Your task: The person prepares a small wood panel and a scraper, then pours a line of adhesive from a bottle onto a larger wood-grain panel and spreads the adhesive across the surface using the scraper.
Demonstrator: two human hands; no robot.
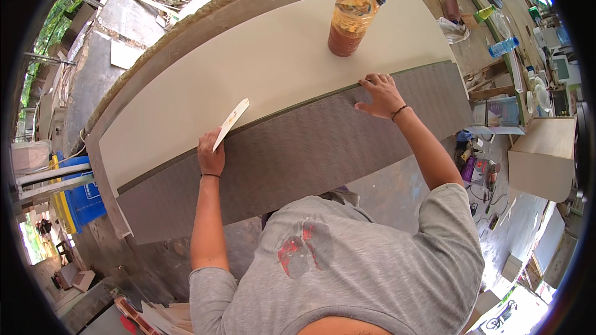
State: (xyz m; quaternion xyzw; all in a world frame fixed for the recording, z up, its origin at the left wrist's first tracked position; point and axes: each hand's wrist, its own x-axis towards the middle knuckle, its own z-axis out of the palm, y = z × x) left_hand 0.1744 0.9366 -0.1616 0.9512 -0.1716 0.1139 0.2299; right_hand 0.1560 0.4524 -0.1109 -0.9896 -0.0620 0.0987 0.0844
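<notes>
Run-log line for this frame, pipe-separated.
left hand: holds white strip | right hand: on far edge of dark board | bottle: on pale board

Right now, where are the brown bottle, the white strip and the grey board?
Brown bottle [353, 20]: head view, middle of its side.
White strip [231, 123]: head view, its flat face.
Grey board [295, 152]: head view, its broad face.

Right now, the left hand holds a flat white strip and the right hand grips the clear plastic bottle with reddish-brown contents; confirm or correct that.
The right hand does not grip the clear plastic bottle with reddish-brown contents; the head view shows it on the long dark grey panel, at its far edge. The left hand does hold the flat white strip.
</notes>
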